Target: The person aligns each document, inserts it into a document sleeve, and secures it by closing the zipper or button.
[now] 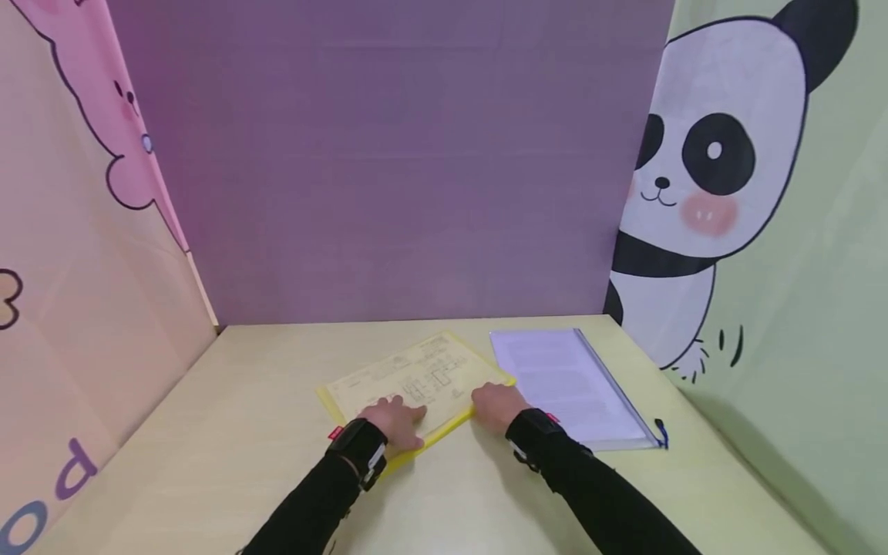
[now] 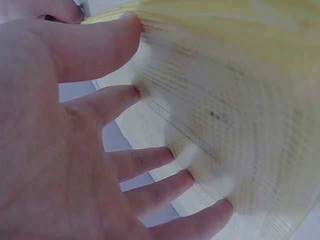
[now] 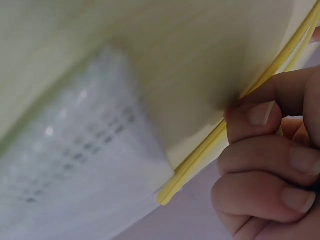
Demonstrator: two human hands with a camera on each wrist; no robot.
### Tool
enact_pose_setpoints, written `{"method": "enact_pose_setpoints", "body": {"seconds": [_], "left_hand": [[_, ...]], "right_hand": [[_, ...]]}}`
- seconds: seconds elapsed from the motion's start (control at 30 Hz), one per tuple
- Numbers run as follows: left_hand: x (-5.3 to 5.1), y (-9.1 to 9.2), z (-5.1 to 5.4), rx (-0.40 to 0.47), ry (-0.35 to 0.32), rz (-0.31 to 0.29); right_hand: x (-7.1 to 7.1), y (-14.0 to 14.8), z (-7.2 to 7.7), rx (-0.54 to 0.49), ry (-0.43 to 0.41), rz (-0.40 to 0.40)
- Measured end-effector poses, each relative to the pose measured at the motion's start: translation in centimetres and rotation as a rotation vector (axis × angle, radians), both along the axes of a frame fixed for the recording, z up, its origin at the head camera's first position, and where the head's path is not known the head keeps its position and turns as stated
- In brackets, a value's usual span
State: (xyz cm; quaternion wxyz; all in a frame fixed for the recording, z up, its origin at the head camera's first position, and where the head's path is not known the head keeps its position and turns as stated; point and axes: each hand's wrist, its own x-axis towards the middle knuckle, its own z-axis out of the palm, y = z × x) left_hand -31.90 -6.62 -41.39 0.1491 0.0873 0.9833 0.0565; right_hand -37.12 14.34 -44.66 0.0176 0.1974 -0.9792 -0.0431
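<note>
A yellow-edged, see-through mesh document pouch (image 1: 416, 378) with a printed sheet inside lies aslant on the table. My left hand (image 1: 395, 422) is on its near left part; in the left wrist view the fingers of that hand (image 2: 75, 135) are spread, their tips pressing on the mesh. At the pouch's right end my right hand (image 1: 498, 406) grips the yellow edge. Seen from the right wrist, that hand (image 3: 270, 155) pinches the yellow edge (image 3: 200, 155) between thumb and index finger, its other fingers curled.
Right of the yellow pouch lies a clear document pouch (image 1: 555, 378) with white printed paper, a dark edge strip and a blue zip pull (image 1: 661, 433). The pale table (image 1: 229, 432) meets a purple back wall (image 1: 402, 169); a panda is pictured on the right wall.
</note>
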Motion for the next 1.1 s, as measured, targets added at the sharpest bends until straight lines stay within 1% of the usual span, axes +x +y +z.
{"method": "enact_pose_setpoints", "body": {"seconds": [0.13, 0.2, 0.4, 0.57, 0.7, 0.83, 1.0, 1.1], "left_hand": [[0.0, 0.2, -0.3, 0.008, -0.001, 0.004], [0.0, 0.2, -0.3, 0.013, -0.003, 0.004], [-0.2, 0.2, -0.5, 0.018, -0.01, 0.012], [-0.2, 0.2, -0.5, 0.014, -0.011, 0.018], [0.0, 0.2, -0.4, 0.01, -0.015, 0.024], [0.2, 0.3, -0.3, 0.009, -0.012, 0.026], [0.3, 0.2, -0.1, 0.022, -0.013, 0.029], [0.4, 0.2, 0.0, 0.03, -0.012, 0.037]], "right_hand": [[0.5, -0.2, -0.3, 0.021, 0.042, 0.029], [0.7, -0.5, -0.2, 0.029, 0.048, 0.036], [1.3, -1.3, 0.0, 0.02, 0.019, 0.064], [1.2, -1.5, 0.1, 0.022, -0.004, 0.035], [1.1, -1.5, 0.2, -0.004, -0.049, 0.015], [1.2, -1.6, 0.4, -0.029, -0.074, -0.012], [1.6, -2.0, 0.6, -0.081, -0.12, -0.006], [1.8, -2.2, 0.8, -0.095, -0.127, 0.0]]}}
